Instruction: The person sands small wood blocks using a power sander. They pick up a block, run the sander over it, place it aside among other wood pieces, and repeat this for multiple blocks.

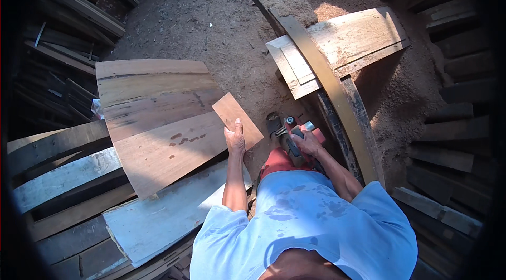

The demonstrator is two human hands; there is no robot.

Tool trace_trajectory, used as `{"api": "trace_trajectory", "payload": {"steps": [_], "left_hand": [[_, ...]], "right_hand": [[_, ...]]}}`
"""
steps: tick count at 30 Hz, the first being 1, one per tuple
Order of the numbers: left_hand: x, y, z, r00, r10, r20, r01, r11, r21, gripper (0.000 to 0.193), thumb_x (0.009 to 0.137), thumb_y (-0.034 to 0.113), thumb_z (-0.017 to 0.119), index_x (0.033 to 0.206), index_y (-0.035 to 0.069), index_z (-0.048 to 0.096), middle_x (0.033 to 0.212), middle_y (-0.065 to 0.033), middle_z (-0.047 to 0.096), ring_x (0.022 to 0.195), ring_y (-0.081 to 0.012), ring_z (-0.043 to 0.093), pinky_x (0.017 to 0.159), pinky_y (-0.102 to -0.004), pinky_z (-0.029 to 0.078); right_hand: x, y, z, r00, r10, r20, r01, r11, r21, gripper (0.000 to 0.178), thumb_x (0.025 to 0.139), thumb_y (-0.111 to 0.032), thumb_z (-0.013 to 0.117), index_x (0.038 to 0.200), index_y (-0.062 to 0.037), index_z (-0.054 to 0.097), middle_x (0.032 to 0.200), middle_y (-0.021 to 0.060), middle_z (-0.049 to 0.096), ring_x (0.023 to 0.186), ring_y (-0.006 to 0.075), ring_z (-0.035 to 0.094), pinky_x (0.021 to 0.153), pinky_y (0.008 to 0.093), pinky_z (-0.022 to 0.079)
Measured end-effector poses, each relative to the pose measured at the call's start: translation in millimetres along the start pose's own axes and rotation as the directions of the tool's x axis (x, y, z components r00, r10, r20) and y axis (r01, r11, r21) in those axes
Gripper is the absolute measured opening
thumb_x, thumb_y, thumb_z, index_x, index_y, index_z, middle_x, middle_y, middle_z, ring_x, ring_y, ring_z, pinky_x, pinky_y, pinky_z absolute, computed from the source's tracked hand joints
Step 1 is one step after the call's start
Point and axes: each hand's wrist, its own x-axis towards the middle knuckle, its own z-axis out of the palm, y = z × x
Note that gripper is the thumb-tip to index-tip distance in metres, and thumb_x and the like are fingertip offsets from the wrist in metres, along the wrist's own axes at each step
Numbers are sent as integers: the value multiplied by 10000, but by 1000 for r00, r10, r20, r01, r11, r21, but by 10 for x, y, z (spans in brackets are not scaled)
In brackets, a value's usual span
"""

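My left hand (pixel 235 138) grips a small reddish-brown rectangular wooden board (pixel 232 113) by its lower edge, thumb on the upper face. The board is held near the right edge of a wide panel of joined planks (pixel 158 98), which has dark wet-looking spots. Close to my right thigh, my right hand (pixel 307 144) is closed around a red-and-black power tool (pixel 319 135) with a silver cylinder and a dark round knob. Its lower part is hidden by the hand and my leg.
On the right, a long yellowish beam (pixel 331 77) crosses a pale board (pixel 363 32) with stepped edges. Behind them lies a sawdust heap (pixel 411 87). Stacked planks (pixel 68 140) fill the left, with a whitish board (pixel 158 222) near me. More timber (pixel 448 158) lines the right.
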Motion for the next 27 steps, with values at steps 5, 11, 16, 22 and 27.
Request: {"api": "trace_trajectory", "payload": {"steps": [5, 11, 16, 22, 27], "left_hand": [[-469, 619, -500, 961, -261, -95, 249, 961, -123, 735, 919, 371, 739, 1435, -6, 376, 1298, -192, 579, 1037, -266, 671, 782, -417, 596], [-1578, 408, -1158, 908, -206, -364, 212, 977, -24, 594, 891, 324, 754, 1303, -3, 480, 1152, -161, 630, 969, -270, 655, 807, -448, 565], [-1575, 1215, -1482, 884, 154, -440, 127, 829, 545, 583, 851, 416, 775, 1204, 8, 555, 1049, -269, 691, 1013, -471, 657, 881, -503, 514], [-1725, 2965, -3125, 641, 598, -481, 228, 451, 863, 710, 883, 351, 745, 1462, 61, 452, 1306, -222, 638, 1143, -418, 625, 970, -498, 458], [-2412, 4032, -4848, 455, 630, -629, 686, 202, 699, 734, 899, 365, 730, 1548, 237, 412, 1318, -152, 650, 1210, -358, 605, 997, -533, 395]], "right_hand": [[9, 22, -115, 995, 10, 104, -11, 1000, 14, 616, 893, -514, 649, 1144, 48, 640, 892, 167, 708, 819, 257, 707, 727, 395, 546], [-216, -162, 105, 979, -114, 170, 91, 986, 139, 379, 961, -419, 655, 912, -44, 638, 665, 13, 592, 524, 99, 548, 487, 279, 435], [-274, -211, 20, 987, -34, 157, 38, 999, -23, 406, 959, -442, 661, 789, -76, 614, 609, -6, 566, 491, 120, 554, 466, 287, 452], [299, -12, 242, 973, -37, 229, 56, 995, -78, 363, 963, -422, 657, 804, -99, 615, 641, -4, 576, 497, 115, 552, 466, 273, 455], [512, -260, 554, 955, -30, 295, 51, 997, -62, 312, 965, -397, 669, 913, -95, 610, 642, -5, 562, 488, 103, 540, 438, 271, 446]]}}
